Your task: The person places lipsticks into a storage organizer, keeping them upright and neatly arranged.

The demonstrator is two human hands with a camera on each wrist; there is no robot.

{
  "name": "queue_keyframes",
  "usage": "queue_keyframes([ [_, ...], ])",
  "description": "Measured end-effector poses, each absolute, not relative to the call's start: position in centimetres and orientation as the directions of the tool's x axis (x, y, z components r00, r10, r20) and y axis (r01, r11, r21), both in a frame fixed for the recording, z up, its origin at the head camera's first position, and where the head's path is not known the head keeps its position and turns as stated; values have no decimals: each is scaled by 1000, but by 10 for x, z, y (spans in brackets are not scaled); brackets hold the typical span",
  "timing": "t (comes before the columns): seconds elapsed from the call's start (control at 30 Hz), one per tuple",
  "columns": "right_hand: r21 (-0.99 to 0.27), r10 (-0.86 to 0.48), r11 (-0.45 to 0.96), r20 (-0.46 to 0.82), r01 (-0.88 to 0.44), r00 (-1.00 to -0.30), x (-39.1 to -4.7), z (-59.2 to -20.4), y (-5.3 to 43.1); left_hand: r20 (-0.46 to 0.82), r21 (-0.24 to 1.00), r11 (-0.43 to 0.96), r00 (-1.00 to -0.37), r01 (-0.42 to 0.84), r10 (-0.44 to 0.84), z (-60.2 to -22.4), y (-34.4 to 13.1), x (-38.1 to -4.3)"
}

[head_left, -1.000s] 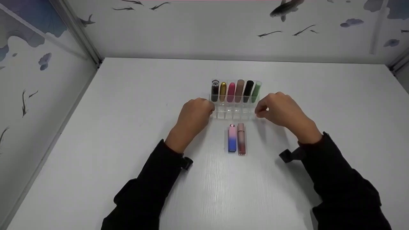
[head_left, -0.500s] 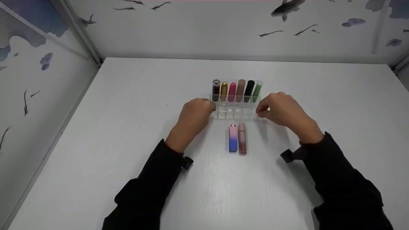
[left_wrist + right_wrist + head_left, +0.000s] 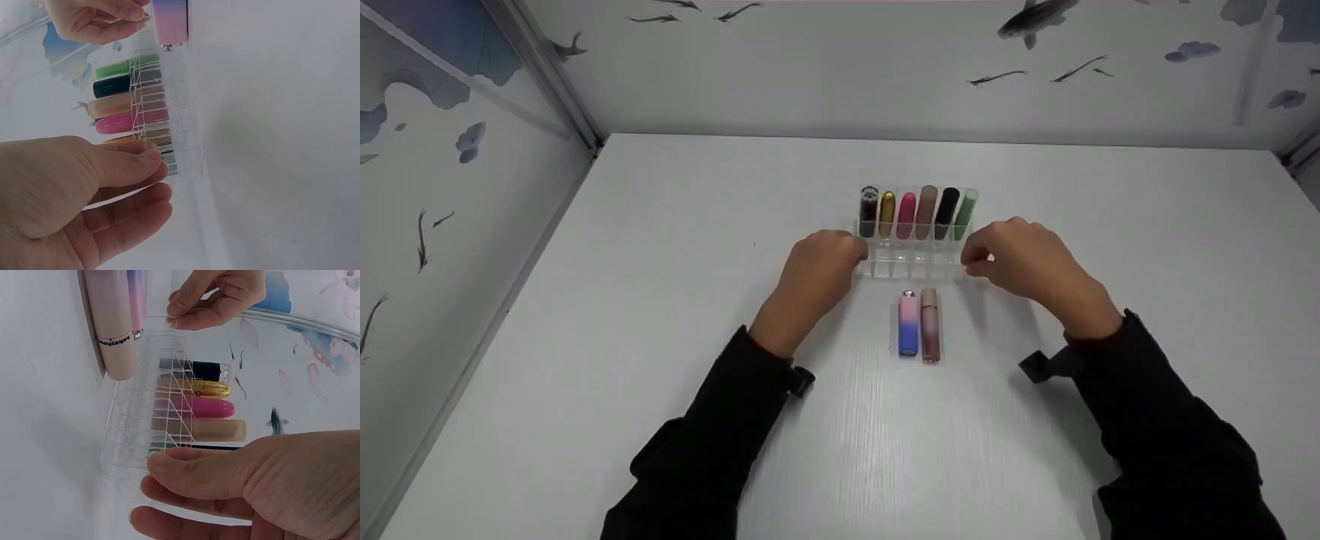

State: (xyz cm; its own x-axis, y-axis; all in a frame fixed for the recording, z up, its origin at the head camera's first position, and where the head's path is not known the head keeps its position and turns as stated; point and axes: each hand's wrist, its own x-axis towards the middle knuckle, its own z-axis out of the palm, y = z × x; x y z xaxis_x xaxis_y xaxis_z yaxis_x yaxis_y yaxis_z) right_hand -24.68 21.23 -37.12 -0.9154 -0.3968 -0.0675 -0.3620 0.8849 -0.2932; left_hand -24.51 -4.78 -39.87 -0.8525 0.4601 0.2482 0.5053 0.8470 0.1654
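A clear lipstick organizer (image 3: 911,259) stands on the table between both hands. My left hand (image 3: 825,262) pinches its left end between thumb and fingers. At the other end my right hand (image 3: 1016,255) pinches it the same way, its lower fingers loose in the right wrist view. Several tubes fill the organizer's back row, among them a pink tube (image 3: 194,406), a gold tube (image 3: 211,389), a brown tube (image 3: 926,212) and a green tube (image 3: 965,214). The front compartments hold nothing. In front lie a pink-and-blue tube (image 3: 908,322) and a pinkish lip gloss tube (image 3: 930,326), side by side.
The white table (image 3: 697,225) meets a back wall (image 3: 840,67) printed with fish and plants. Another printed wall (image 3: 472,225) runs along the left side. Dark sleeves (image 3: 697,435) with wrist cameras cover the forearms.
The whole head view has shifted very slightly. Both hands keep their hold on the organizer's ends, and the tubes stay where they were.
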Motion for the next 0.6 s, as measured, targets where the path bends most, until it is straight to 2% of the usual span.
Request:
queue_keyframes([
  [0.23,-305,-420,870,-50,-387,-906,-241,-362,207,236,168,850,-857,500,457,-398,-47,-245],
  [0.33,-343,-527,804,-33,-485,-849,-239,-361,204,237,169,850,-858,498,456,-399,-47,-245],
  [0.47,-371,-679,686,-17,-626,-734,-238,-366,199,240,179,849,-859,497,452,-398,-48,-245],
  [0.6,-360,-743,634,-39,-684,-668,-239,-373,195,245,183,845,-855,503,456,-399,-48,-245],
])
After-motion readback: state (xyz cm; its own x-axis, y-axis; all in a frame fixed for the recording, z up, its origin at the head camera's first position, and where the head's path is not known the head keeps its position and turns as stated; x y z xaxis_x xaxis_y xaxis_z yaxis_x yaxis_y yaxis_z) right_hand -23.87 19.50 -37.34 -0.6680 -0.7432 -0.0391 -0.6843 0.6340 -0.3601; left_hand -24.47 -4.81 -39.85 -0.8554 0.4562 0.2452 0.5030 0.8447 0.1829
